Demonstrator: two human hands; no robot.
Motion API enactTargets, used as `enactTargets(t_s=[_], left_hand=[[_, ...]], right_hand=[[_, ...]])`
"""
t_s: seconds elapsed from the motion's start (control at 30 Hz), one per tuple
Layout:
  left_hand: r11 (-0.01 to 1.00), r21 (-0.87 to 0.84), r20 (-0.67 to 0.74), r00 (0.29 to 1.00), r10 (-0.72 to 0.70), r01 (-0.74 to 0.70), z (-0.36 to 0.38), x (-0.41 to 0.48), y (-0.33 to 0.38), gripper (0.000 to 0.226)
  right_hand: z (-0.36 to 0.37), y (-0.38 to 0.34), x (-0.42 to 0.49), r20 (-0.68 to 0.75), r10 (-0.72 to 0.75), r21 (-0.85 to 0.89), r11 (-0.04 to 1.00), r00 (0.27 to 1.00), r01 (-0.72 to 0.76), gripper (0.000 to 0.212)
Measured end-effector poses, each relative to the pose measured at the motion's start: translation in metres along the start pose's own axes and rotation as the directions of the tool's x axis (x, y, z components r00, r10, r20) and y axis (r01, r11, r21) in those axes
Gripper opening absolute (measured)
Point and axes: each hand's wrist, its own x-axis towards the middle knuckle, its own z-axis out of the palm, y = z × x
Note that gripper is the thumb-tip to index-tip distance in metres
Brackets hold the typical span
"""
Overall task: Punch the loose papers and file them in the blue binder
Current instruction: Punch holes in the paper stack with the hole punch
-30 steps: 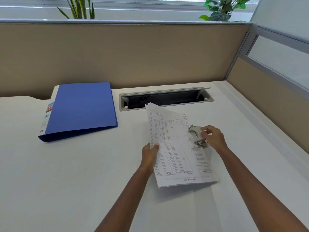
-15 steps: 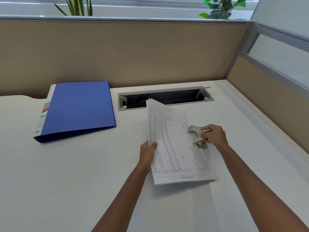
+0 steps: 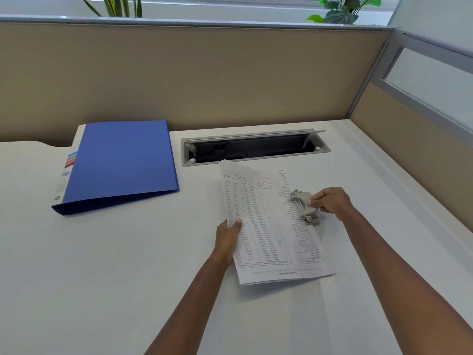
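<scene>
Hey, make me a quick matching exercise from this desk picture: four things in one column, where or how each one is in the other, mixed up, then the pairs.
Column one
1. blue binder
2. papers
3. hole punch
4. cable slot

Column two
A. gripped by the right hand, at the papers' right edge
B. open, set into the desk at the back
C. lying closed on the left
D. pinched by the left hand at the left edge

Pairs: 1-C, 2-D, 3-A, 4-B

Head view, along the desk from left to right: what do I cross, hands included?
blue binder → left hand → papers it holds → hole punch at their right edge → right hand gripping the punch
</scene>
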Motion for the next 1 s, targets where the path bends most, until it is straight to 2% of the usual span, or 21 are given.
enactTargets(t_s=[0.27,0.53,1.0], left_hand=[[0.999,-0.024,0.038,0.998,-0.044,0.045,-0.003,0.001,0.001,0.034],[0.998,-0.027,0.039,0.997,-0.06,0.061,-0.006,0.002,0.002,0.035],[0.999,0.03,0.048,0.999,-0.019,0.018,-0.008,0.003,-0.001,0.033]], right_hand=[[-0.002,-0.002,0.002,0.098,0.11,0.165,0.978,0.989,-0.125,0.019],[-0.004,-0.001,0.001,0.17,0.202,0.221,0.946,0.965,-0.237,0.017],[0.001,0.011,0.01,0.084,0.238,0.258,0.933,0.968,-0.252,0.017]])
